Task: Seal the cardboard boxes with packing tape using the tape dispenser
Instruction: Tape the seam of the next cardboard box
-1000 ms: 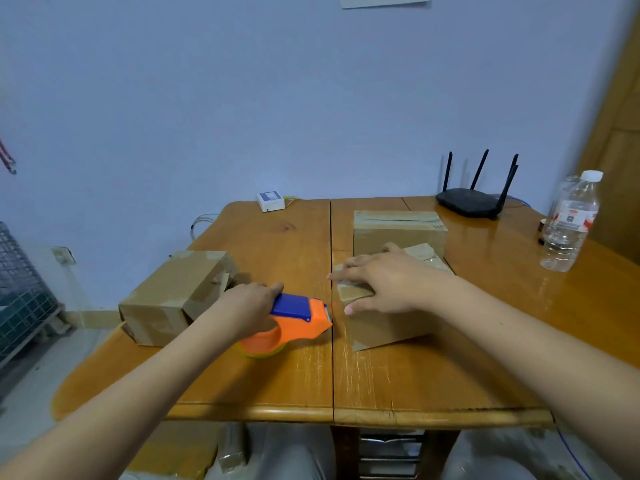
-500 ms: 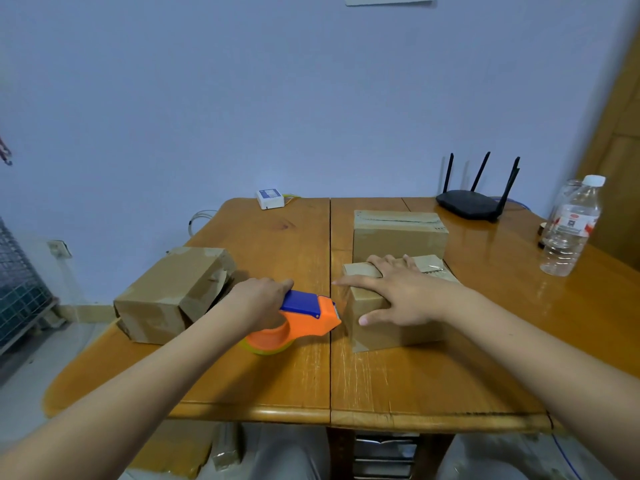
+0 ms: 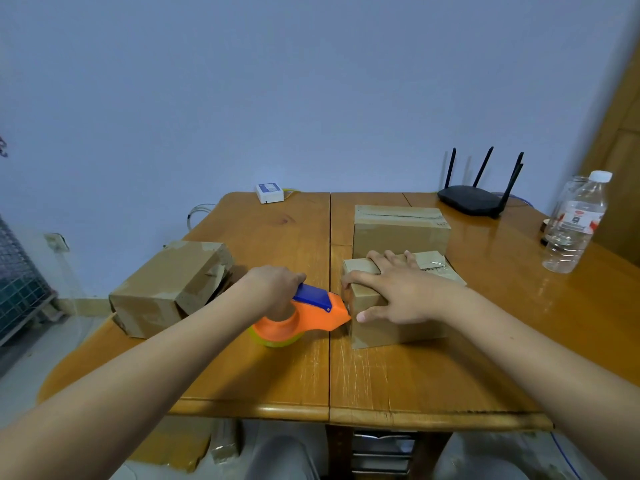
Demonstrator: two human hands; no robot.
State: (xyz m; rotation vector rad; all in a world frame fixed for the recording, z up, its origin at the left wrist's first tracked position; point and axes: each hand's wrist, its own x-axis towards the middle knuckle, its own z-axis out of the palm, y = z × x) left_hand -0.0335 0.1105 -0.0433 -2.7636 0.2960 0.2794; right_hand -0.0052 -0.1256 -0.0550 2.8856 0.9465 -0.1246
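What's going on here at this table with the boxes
A person is taping cardboard boxes shut. The left hand holds an orange and blue tape dispenser with its nose at the left side of the near box, while the right hand lies flat on that box's top, holding it down. No tape run shows across its top yet. A second box sits just behind it, and a third box lies at the left of the table.

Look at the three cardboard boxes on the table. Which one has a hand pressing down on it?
The near right box, under the right hand. The box behind it and the left box are untouched.
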